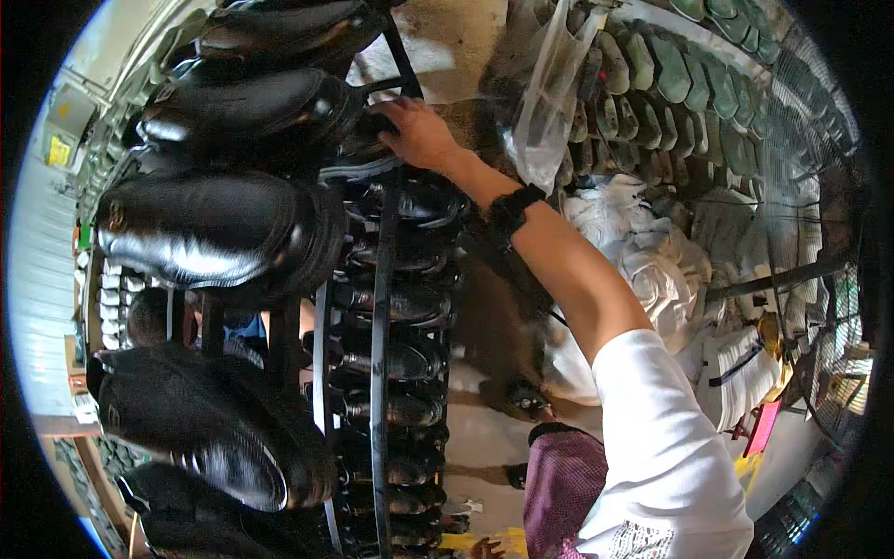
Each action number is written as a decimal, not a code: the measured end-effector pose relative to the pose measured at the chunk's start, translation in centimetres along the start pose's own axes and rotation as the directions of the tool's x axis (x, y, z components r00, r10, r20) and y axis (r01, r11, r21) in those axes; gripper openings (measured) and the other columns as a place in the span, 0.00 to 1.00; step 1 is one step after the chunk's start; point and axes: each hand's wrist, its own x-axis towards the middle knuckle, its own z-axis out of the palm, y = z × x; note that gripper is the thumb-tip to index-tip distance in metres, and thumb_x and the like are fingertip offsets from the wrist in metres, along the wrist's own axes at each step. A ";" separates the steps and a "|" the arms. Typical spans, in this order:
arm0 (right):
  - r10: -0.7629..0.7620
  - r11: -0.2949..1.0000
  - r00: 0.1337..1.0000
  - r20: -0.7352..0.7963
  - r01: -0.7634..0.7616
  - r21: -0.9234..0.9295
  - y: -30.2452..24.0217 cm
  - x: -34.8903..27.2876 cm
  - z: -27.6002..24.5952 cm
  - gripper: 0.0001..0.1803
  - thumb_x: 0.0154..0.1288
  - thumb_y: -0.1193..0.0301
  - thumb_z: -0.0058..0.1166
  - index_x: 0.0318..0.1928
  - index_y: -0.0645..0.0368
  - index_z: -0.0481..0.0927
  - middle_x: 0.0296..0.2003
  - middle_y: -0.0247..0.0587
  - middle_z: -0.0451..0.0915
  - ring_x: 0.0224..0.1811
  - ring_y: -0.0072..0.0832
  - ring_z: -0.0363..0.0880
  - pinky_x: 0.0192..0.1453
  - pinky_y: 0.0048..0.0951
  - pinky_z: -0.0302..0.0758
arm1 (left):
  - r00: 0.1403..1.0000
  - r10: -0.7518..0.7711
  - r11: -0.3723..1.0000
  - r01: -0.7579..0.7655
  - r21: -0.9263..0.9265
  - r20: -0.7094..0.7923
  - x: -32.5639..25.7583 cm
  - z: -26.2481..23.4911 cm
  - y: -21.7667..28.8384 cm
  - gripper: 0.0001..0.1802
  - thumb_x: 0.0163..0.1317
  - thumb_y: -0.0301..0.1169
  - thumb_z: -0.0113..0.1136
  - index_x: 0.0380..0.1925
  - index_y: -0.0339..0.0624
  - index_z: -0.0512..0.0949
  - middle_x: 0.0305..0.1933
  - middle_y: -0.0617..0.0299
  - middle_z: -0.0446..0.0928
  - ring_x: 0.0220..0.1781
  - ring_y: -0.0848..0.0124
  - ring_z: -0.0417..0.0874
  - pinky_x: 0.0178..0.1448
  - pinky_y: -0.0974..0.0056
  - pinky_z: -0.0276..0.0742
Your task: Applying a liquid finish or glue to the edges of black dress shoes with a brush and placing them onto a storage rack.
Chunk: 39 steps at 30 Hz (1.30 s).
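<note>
My right hand (421, 138) reaches up and left from a white sleeve (661, 419), with a black watch (514, 210) on the wrist. Its fingers are curled over the end of a black leather shoe (361, 149) at the rack's edge; part of the grip is hidden. Beside it on the left, large in view, are several glossy black shoes, among them one with a bright shine (200, 228) and one lower down, tilted (200, 424). My left hand does not show.
Dark metal rack bars (382, 373) run down the middle, with a column of black shoes (396, 359) behind them. A clear plastic bag (549, 112) hangs near racks of greenish shoe forms (675, 79). White sacks (643, 252) lie at right. Purple trousers (563, 484) show below.
</note>
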 end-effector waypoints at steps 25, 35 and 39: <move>0.326 0.931 0.939 -0.108 -0.299 0.212 -4.0 2.6 8.3 0.08 0.45 0.67 0.53 0.29 0.52 0.76 0.27 0.44 0.76 0.32 0.40 0.76 0.31 0.38 0.72 | 0.994 0.095 0.993 -0.090 0.082 -0.058 1.0 -1.1 4.2 0.21 0.63 0.39 0.46 0.49 0.34 0.67 0.40 0.52 0.75 0.33 0.66 0.79 0.35 0.66 0.76; 0.251 0.700 0.937 -0.244 -0.002 0.714 0.7 2.7 13.2 0.11 0.46 0.68 0.53 0.29 0.61 0.76 0.26 0.53 0.76 0.34 0.51 0.74 0.37 0.43 0.72 | 0.975 0.221 0.973 -0.217 0.083 -0.040 3.0 1.2 8.2 0.21 0.63 0.39 0.46 0.49 0.34 0.67 0.40 0.52 0.75 0.34 0.66 0.79 0.35 0.66 0.76; -0.015 0.876 0.994 -0.106 0.064 0.479 -1.7 1.5 9.0 0.12 0.50 0.65 0.50 0.33 0.57 0.76 0.29 0.50 0.77 0.36 0.50 0.74 0.40 0.41 0.72 | 0.960 0.275 0.959 -0.270 0.084 -0.052 2.9 1.2 9.7 0.21 0.63 0.39 0.46 0.49 0.34 0.67 0.40 0.52 0.75 0.34 0.66 0.79 0.35 0.66 0.76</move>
